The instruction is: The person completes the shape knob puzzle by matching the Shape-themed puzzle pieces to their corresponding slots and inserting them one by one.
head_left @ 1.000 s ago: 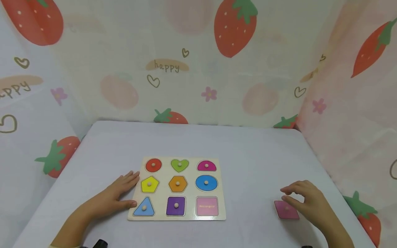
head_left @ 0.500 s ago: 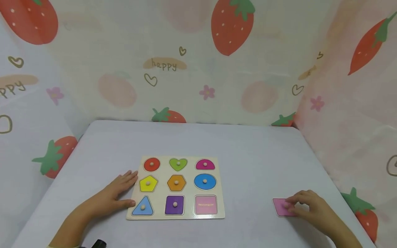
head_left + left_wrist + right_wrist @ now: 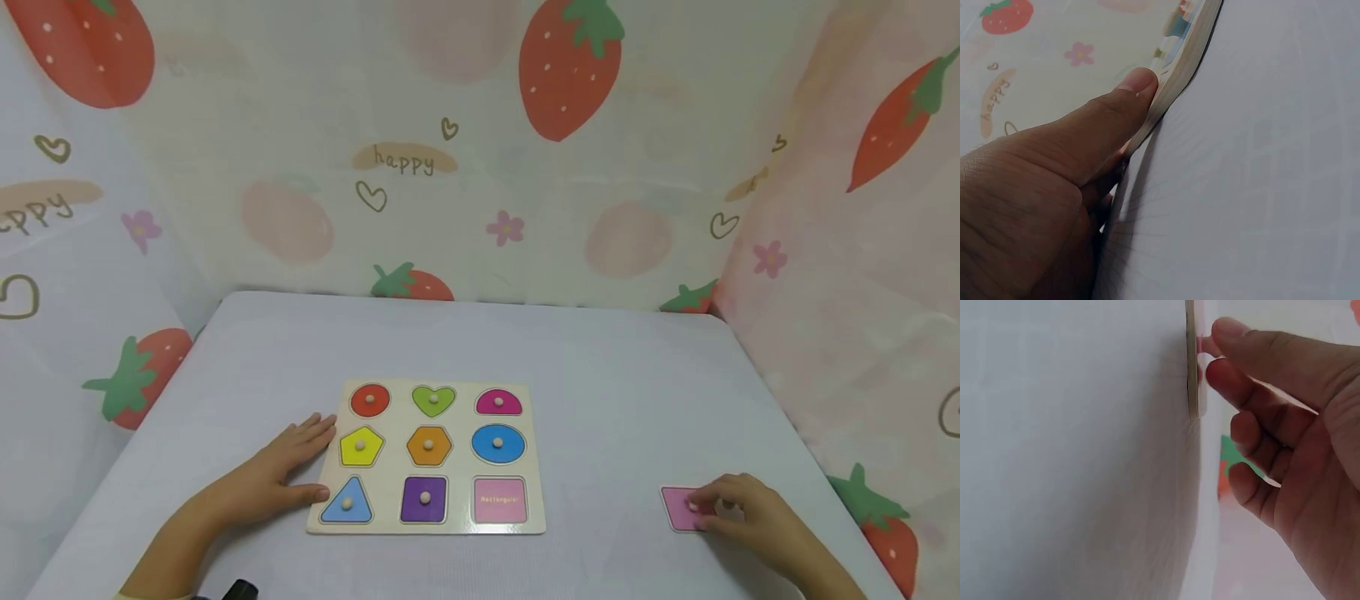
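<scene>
A wooden knob puzzle board lies on the table in the head view, with several coloured shapes and a pink "Rectangular" recess at its near right corner. My left hand rests along the board's left edge, fingers extended. In the left wrist view the left thumb lies against the board's wooden edge. Far to the right, the pink rectangular puzzle piece lies flat. My right hand pinches its small knob between thumb and index finger, covering the piece's right part.
White cloth covers the table, leaving a wide stretch between board and piece. Strawberry-print curtains hang behind and at both sides. A black object shows at the bottom edge near the left forearm.
My right hand has come down from above the pink piece, and its fingers have closed in on the knob. The left hand and board stay in place; the head view shifts slightly.
</scene>
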{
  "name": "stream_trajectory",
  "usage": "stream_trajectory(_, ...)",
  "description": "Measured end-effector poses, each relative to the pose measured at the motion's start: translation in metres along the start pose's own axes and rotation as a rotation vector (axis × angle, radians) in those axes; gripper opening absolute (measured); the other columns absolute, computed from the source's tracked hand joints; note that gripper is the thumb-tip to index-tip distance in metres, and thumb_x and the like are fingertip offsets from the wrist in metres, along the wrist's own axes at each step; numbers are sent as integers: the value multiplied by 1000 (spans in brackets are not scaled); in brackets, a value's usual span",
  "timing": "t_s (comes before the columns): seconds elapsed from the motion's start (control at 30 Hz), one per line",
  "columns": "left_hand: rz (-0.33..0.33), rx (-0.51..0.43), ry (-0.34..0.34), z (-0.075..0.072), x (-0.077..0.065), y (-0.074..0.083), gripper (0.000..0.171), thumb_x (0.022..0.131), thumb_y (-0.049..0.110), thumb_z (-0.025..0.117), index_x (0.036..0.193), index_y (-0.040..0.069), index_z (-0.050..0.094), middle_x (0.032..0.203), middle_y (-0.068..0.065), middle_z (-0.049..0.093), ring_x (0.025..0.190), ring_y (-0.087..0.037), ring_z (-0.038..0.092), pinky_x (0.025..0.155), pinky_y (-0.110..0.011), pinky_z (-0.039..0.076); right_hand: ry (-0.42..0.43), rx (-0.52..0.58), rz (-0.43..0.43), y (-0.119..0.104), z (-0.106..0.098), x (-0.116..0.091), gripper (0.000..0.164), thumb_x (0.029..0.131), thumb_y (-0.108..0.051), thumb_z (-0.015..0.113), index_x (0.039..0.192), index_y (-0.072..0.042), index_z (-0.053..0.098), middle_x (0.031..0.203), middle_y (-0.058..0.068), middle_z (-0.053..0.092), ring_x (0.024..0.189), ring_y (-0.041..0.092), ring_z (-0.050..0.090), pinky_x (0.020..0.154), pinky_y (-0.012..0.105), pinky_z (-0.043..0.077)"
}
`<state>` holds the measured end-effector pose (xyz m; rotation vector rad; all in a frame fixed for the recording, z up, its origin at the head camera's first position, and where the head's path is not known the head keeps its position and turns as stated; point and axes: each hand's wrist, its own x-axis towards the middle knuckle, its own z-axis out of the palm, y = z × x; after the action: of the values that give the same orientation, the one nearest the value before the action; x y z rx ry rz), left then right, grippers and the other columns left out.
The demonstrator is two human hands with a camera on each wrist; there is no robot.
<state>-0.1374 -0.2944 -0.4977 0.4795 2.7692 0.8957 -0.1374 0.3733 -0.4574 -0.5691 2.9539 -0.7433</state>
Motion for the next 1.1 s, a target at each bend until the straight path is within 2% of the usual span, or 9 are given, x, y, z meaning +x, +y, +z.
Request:
stream_trajectory(0.17, -12, -12, -11, 0, 1, 1, 98, 82, 65, 74, 161, 20, 36, 169, 0, 27, 159, -33, 14, 107, 3, -10, -13, -32, 10, -2, 0, 3, 17, 82, -27, 85, 98, -28, 79, 87, -23, 65, 84, -1, 52, 73, 25, 50)
stream_trajectory(0.4, 20, -5, 1, -3, -2, 2, 96, 84, 64, 72, 160, 17, 37, 169, -4, 29, 158, -36, 16, 109, 1, -10, -38, -45, 23, -7, 1, 10, 11, 84, -24, 84, 93, -27, 78, 87, -21, 65, 84, 0, 52, 74, 26, 51)
stream_trajectory(0.6, 0, -6, 4, -3, -3, 4, 96, 83, 63, 74, 160, 19, 37, 169, -2, 29, 158, -35, 15, 110, 0, -10, -62, -49, 42, -8, -1, 14, 9, 85, -24, 84, 92, -26, 78, 87, -20, 65, 84, 0, 52, 74, 27, 51)
stream_trajectory(0.83, -9, -12, 0, -4, -4, 4, 96, 83, 63, 73, 161, 19, 36, 169, -3, 28, 158, -36, 15, 113, -3, -10, -1, -68, -3, -16, -3, 22, 14, 84, -19, 84, 90, -30, 77, 84, -24, 63, 85, 0, 53, 74, 27, 52)
stream_trajectory(0.97, 0, -6, 1, -3, -3, 4, 97, 83, 64, 73, 160, 19, 37, 169, -3, 29, 158, -35, 16, 110, 0, -10, 33, -57, 37, -27, -2, 27, 14, 85, -19, 83, 89, -31, 77, 82, -21, 61, 84, 3, 52, 72, 25, 49)
stream_trajectory(1.1, -4, -5, 4, -1, -4, 2, 97, 83, 65, 73, 160, 19, 37, 169, -2, 29, 158, -34, 16, 114, -4, -9, 52, -29, 104, -41, 2, 32, 10, 86, -22, 83, 89, -31, 78, 80, -16, 61, 82, 6, 52, 67, 24, 45)
